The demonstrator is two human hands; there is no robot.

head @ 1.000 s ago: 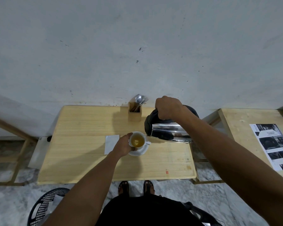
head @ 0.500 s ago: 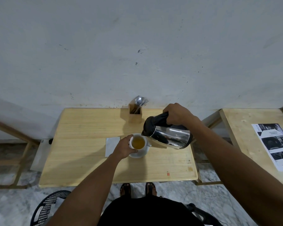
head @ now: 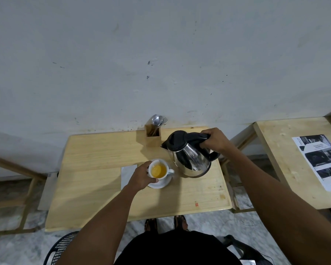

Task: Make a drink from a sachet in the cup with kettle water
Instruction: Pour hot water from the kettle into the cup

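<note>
A white cup (head: 158, 170) holding yellow-orange liquid stands on a white saucer (head: 161, 184) near the middle of the wooden table (head: 96, 190). My left hand (head: 141, 176) grips the cup's left side. Just right of the cup, a steel kettle (head: 190, 159) with a black lid and handle stands nearly upright on or just above the table. My right hand (head: 214, 140) is closed around its handle. A pale flat sachet or paper (head: 127, 174) lies on the table left of the cup, partly under my left hand.
A wooden holder (head: 152, 135) with spoons and a fork stands at the table's back edge by the wall. A second table (head: 287, 161) with a printed sheet (head: 322, 161) is to the right. A black mesh chair (head: 61, 247) sits at lower left, my feet under the table's front edge.
The kettle was tipped over the cup with its spout down. It has swung back to nearly upright and moved right and down toward the table. My left hand stays on the cup.
</note>
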